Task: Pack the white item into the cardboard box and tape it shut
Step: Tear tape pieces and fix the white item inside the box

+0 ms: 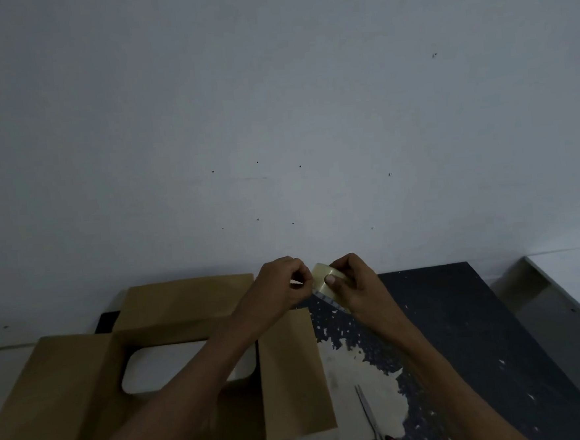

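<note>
Scissors (375, 425) on chipped dark table (478, 327) | left hand (281, 285), right hand (356, 285) grip tape roll (321, 278) | grey wall (274, 117)

No lettering, label, brand or number can be read anywhere in this dim view; the small dark marks along the rim of the clear tape roll (320, 279), beside the cardboard box (70, 389), are too blurred to make out.

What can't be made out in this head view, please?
Head view:
- white item: right part hidden by the left forearm.
- scissors: handles cut off by the bottom edge.
- tape roll: partly covered by the right hand; whether the left hand pinches its loose end is too small and dim.
</note>
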`<move>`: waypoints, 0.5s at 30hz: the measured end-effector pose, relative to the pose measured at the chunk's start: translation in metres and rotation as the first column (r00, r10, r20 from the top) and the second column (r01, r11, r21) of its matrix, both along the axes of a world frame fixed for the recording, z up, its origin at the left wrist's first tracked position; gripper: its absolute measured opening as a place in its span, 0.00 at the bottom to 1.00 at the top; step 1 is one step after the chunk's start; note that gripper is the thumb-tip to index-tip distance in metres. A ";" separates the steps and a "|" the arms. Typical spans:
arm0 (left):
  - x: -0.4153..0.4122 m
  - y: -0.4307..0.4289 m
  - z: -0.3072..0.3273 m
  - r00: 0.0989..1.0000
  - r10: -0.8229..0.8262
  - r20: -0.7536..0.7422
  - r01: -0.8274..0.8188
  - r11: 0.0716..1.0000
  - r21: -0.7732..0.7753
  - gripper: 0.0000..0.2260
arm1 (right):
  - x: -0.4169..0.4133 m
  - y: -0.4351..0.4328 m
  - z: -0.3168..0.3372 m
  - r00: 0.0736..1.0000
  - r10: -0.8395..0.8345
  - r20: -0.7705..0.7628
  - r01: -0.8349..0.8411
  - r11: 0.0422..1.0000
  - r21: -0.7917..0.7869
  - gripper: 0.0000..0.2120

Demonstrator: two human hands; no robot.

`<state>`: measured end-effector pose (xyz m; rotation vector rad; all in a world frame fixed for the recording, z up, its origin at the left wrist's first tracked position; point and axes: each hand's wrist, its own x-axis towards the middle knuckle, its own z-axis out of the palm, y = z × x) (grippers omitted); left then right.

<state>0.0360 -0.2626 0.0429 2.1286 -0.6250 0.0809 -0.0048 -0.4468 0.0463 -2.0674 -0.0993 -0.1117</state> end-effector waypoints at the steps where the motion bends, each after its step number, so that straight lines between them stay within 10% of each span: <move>1: 0.001 0.000 0.000 1.000 -0.014 0.000 0.014 1.000 0.021 0.01 | 0.000 0.000 -0.001 1.000 0.001 0.003 -0.001 1.000 0.006 0.06; 15: 0.001 -0.011 -0.010 0.991 -0.083 0.100 0.064 0.981 0.185 0.05 | -0.002 -0.001 -0.012 1.000 -0.006 -0.006 0.006 0.997 0.071 0.07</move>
